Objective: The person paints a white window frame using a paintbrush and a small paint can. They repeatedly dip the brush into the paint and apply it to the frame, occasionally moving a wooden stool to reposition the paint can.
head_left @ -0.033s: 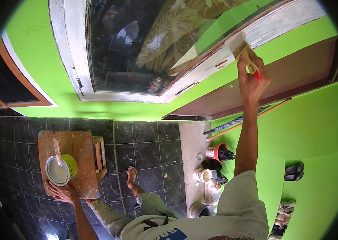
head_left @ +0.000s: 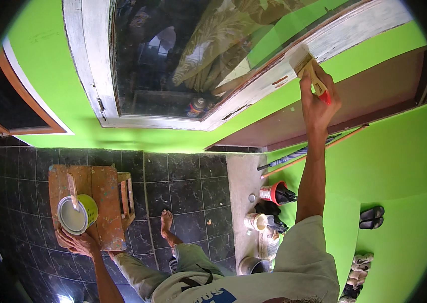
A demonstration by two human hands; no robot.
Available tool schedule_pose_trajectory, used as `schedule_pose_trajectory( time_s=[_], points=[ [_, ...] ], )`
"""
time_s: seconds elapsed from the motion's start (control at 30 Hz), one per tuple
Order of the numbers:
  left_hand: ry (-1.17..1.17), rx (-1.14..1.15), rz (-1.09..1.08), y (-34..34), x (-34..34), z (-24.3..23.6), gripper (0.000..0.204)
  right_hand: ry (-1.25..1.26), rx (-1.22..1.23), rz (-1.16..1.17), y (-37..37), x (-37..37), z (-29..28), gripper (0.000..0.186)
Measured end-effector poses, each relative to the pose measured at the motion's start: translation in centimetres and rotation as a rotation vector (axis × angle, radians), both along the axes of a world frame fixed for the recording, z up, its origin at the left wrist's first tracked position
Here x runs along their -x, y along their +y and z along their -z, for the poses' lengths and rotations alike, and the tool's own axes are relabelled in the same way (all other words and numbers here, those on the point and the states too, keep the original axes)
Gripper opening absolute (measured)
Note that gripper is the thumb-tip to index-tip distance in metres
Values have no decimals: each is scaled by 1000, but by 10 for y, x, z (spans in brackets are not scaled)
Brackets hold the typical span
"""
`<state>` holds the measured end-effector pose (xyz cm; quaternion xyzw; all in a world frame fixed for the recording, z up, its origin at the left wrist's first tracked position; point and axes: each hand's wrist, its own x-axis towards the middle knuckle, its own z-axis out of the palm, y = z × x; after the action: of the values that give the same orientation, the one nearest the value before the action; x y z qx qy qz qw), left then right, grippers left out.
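Observation:
My right hand [head_left: 319, 93] is closed round the handle of a paintbrush [head_left: 307, 65] with a red handle end. The bristles rest on the white wooden window frame [head_left: 344, 38], at its lower right rail, where darker patches show. Far to the lower left, my left hand [head_left: 79, 243] lies beside a yellow-green paint can [head_left: 90, 209], its fingers stretched along the table edge and partly hidden by the can. Pale paint fills the can, and a wooden stick [head_left: 72, 189] leans in it. The can stands on a paint-spotted wooden table [head_left: 105, 202].
Dark floor tiles [head_left: 183, 174] lie below the green wall [head_left: 37, 55]. A red-rimmed bucket [head_left: 269, 192], a white tub [head_left: 256, 221] and dark bags stand on a pale strip. An orange pole [head_left: 324, 146] leans nearby. Black slippers [head_left: 371, 217] lie at right.

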<state>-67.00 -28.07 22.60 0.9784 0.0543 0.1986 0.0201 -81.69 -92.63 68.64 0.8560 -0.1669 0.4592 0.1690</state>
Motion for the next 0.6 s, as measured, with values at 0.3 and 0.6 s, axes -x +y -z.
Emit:
schedule_pose_trajectory(
  time_s=[0.3,0.6],
  points=[
    [-26,7,-20,1,-4,12,68,-102,89,-52,-5,-16,-5,27],
    [32,57,-44,-1,-4,8,65,-40,-22,-87,-1,-12,44,34]
  ],
)
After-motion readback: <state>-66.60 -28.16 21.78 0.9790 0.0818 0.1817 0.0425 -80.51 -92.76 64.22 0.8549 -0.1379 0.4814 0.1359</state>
